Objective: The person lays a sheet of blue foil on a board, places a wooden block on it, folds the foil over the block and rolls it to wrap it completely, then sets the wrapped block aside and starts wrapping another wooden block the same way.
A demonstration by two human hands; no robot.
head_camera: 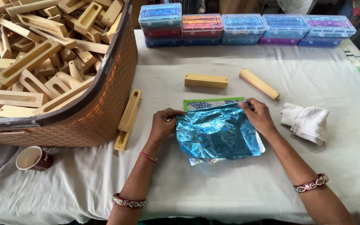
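Foil (217,133): blue, shiny, crinkled sheet lying on the surface (230,187) in front of me, its far edge lifted by both hands.
Left hand (163,123): I see it closed in a pinch on the foil's far left corner, fingers curled over the edge.
Right hand (258,114): I see it pinching the foil's far right corner, thumb and fingers shut on the sheet.
Card (213,102): green-edged flat piece just beyond the foil, partly covered by it; I cannot tell what it is.
Blocks: one short wooden block (206,81) beyond the card, one longer block (259,83) lying at an angle to its right, well apart from the hands.
Slotted piece (129,112): long wooden piece with a slot, lying just beside the basket, left of my left hand.
Basket (105,96): brown woven, far left, heaped with slotted wooden pieces.
Cloth (307,121): white, crumpled, near my right hand but not touching it.
Boxes (246,29): row of clear plastic boxes with coloured foil inside, along the far edge.
Cup (33,158): dark red paper cup on its side, below the basket.
Cover: pale sheet spread over the whole surface.
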